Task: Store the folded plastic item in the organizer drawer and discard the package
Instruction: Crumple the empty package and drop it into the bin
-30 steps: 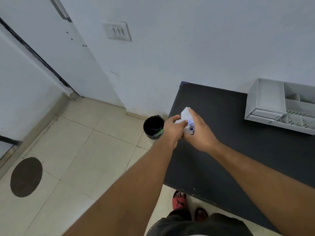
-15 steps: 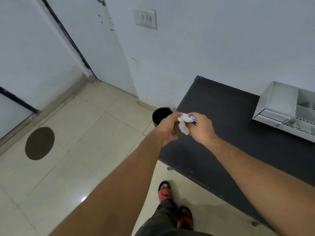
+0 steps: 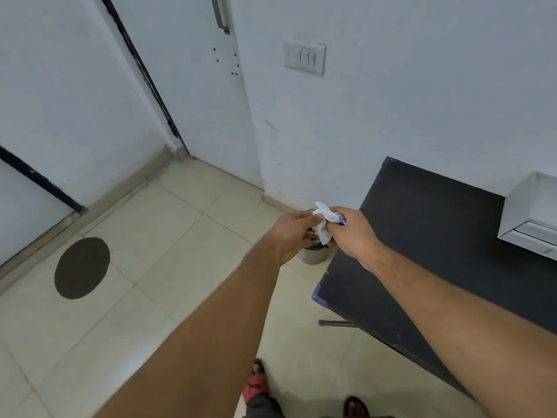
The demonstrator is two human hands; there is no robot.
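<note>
A crumpled white package (image 3: 325,224) with blue print is held between both hands, directly above a small bin (image 3: 315,256) that stands on the floor by the table's left edge. My right hand (image 3: 354,233) grips the package from the right. My left hand (image 3: 294,235) touches its left side with the fingertips, fingers loosely spread. The hands hide most of the bin. The white organizer (image 3: 530,215) sits on the black table (image 3: 422,236) at the far right, cut off by the frame edge. I cannot see the folded plastic item.
A white door (image 3: 193,86) and a wall switch (image 3: 304,58) are ahead. A dark round patch (image 3: 82,267) marks the tiled floor at left. My feet in sandals (image 3: 256,384) stand beside the table's near left corner.
The view has swung left and the hands have moved off the table edge to above the bin. The left hand's fingers have loosened on the package.
</note>
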